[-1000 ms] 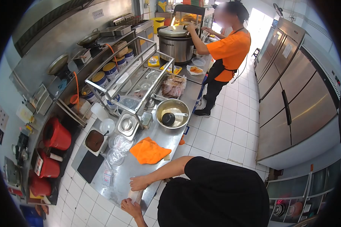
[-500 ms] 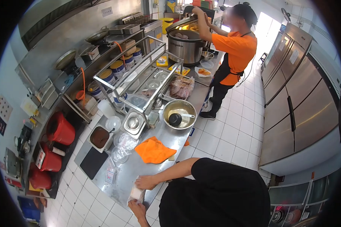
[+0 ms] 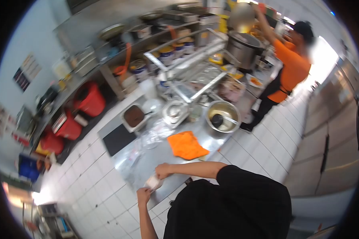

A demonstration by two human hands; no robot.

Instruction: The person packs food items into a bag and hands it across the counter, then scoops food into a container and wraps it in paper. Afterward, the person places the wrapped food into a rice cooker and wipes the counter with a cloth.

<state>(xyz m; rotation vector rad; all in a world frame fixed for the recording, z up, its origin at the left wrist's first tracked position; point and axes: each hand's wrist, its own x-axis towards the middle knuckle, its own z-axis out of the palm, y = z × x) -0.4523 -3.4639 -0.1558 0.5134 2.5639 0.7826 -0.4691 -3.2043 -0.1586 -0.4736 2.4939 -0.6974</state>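
Observation:
A small pale packet in clear wrap (image 3: pixel 152 183) is between my two hands over the near end of the steel table (image 3: pixel 163 194). My right hand (image 3: pixel 162 171) is closed on its upper end. At the lower end, my left hand (image 3: pixel 144 195) grips the packet's edge with bent fingers. The packet is blurred, and what it contains cannot be made out. An orange cloth (image 3: pixel 187 145) lies on the table above my right hand. Clear plastic bags (image 3: pixel 153 134) are farther along, beside a black mat (image 3: pixel 119 140).
A steel bowl (image 3: pixel 223 116) with a black ladle stands near the table's right edge. Left of it are a container of brown sauce (image 3: pixel 134 116) and a metal rack (image 3: pixel 195 93). A co-worker in orange (image 3: pixel 293 67) stands at a large pot (image 3: pixel 243 51). Red buckets (image 3: pixel 89 99) are at left.
The view has swung, so the scene sits farther right and tilted. The packet shows more clearly, held between both hands. The co-worker has raised the pot's lid high.

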